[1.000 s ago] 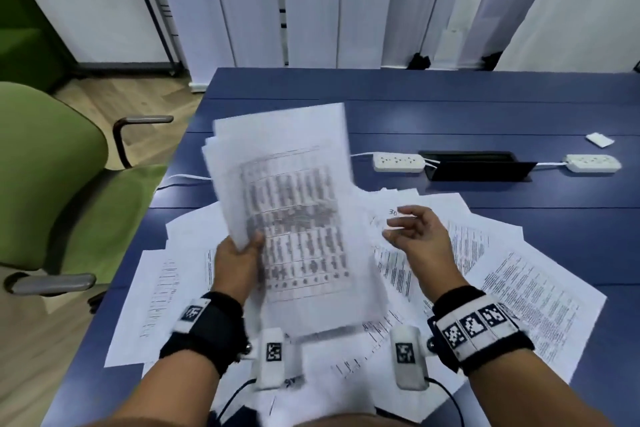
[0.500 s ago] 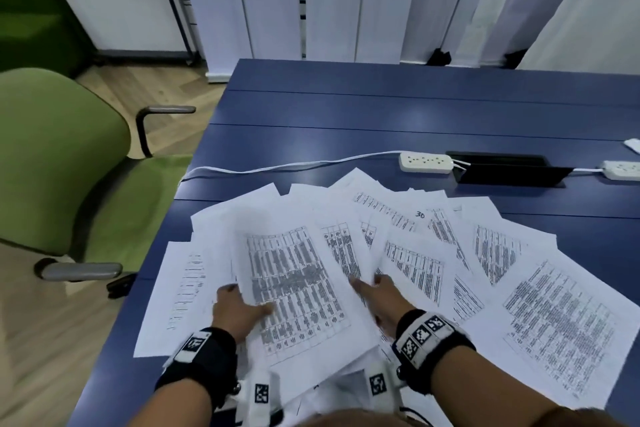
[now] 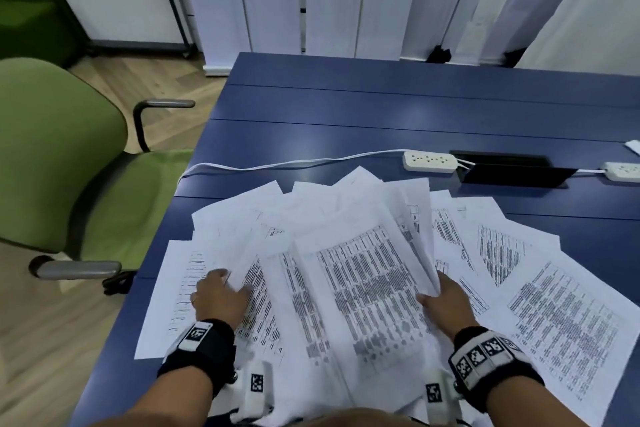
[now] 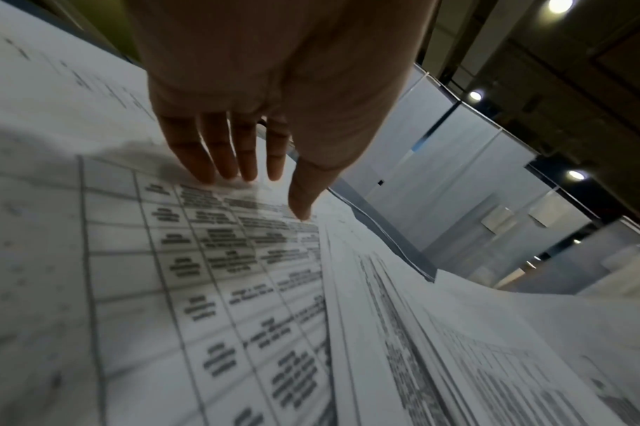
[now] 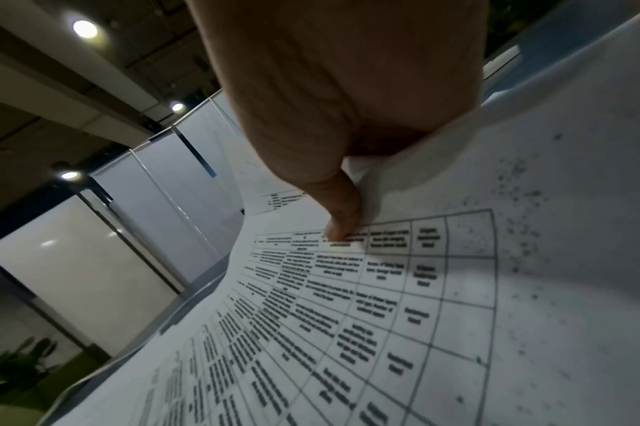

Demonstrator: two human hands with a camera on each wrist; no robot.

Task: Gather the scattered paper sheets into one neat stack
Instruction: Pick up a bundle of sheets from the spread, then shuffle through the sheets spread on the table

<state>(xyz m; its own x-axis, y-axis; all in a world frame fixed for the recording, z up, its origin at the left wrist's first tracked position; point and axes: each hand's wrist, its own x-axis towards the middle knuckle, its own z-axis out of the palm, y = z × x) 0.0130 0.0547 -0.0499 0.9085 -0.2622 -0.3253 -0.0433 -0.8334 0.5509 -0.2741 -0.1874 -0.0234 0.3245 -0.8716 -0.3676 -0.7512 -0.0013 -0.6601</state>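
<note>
Several printed paper sheets (image 3: 561, 315) lie fanned out over the near part of the blue table (image 3: 346, 114). A thick bundle of sheets (image 3: 363, 270) sits in the middle, its right side lifted. My right hand (image 3: 441, 298) grips that right edge, thumb on top of a printed table (image 5: 347, 227), fingers hidden under the paper. Flat on the sheets at the left lies my left hand (image 3: 218, 295), its straight fingers (image 4: 220, 161) pressing a printed page (image 4: 202, 288).
A green office chair (image 3: 62, 163) stands left of the table. Two white power strips (image 3: 429, 161), a white cable (image 3: 294, 161) and a black cable box (image 3: 512, 170) lie beyond the papers. A small white item (image 3: 633, 146) is at the far right edge.
The bundle I held upright a second ago now lies on the spread. My left hand let go and lies flat. My right hand has moved to the bundle's right edge and gripped it.
</note>
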